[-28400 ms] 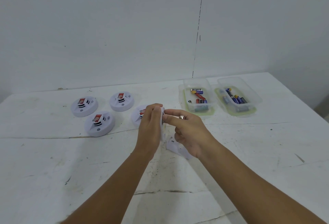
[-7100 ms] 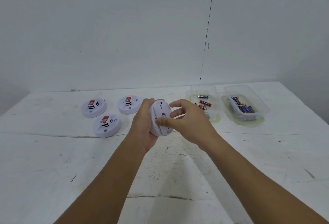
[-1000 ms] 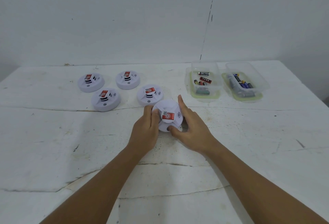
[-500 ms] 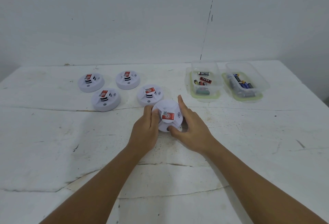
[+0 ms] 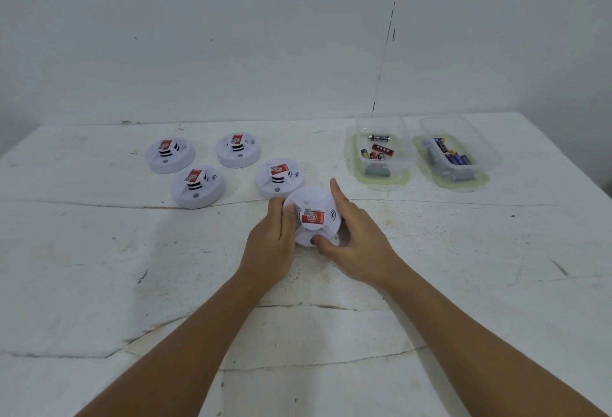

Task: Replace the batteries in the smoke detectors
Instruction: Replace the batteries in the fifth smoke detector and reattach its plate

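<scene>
We cupped the smoke detector (image 5: 313, 214) on the table (image 5: 99, 267) between left hand (image 5: 270, 246) and right hand (image 5: 356, 241), both grasping its rim (sticker up); best released level, just clear of its neighbour (image 5: 279, 178) beyond our fingers.

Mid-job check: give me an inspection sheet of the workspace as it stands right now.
Surface: white table, cracked and scuffed.
Job's things: five smoke detectors; four resting face up at far left, one held detector at centre. Left battery tub holds red and black cells; right battery tub holds blue ones.
Clutter: nothing seen.
Grips: left hand and right hand both clasp the held detector at table level.
Cables: nothing seen.
Surroundings: plain white wall with a thin dark vertical line.
</scene>
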`<state>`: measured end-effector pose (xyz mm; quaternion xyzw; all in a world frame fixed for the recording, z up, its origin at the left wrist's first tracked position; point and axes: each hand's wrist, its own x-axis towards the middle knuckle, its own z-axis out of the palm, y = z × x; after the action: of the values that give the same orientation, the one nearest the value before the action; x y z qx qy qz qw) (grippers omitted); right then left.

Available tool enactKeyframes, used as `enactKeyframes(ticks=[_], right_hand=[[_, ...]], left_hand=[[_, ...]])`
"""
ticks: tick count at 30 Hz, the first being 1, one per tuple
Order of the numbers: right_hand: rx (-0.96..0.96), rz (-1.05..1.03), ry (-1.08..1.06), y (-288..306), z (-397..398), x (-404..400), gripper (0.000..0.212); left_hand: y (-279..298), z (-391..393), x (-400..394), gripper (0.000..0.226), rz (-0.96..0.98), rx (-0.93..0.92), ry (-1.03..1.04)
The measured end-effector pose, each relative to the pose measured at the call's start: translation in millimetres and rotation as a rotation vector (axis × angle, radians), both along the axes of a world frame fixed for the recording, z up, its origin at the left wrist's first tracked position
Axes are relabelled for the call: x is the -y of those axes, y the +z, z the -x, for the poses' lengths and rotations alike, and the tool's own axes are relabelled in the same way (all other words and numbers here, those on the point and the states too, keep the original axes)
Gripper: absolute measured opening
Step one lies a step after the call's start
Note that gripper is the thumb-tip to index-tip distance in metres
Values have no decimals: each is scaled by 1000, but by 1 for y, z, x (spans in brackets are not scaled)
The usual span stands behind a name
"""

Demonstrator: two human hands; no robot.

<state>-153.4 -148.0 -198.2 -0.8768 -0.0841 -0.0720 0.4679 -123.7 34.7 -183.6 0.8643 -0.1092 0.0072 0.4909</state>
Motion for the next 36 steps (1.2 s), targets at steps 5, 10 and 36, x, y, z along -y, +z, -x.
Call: enactKeyframes(ticks=[5,10,36], right_hand=[[-1,24,-10,-1,-1,0,102],[5,11,-3,-3,-3,0,102],[-3,20,-3,-1,-1,1,103]], left_hand=[[0,0,0,28,-3,4,-3],[-1,0,0,26,-16,15,-3],[-2,-1,0,28,-10,12,-5]])
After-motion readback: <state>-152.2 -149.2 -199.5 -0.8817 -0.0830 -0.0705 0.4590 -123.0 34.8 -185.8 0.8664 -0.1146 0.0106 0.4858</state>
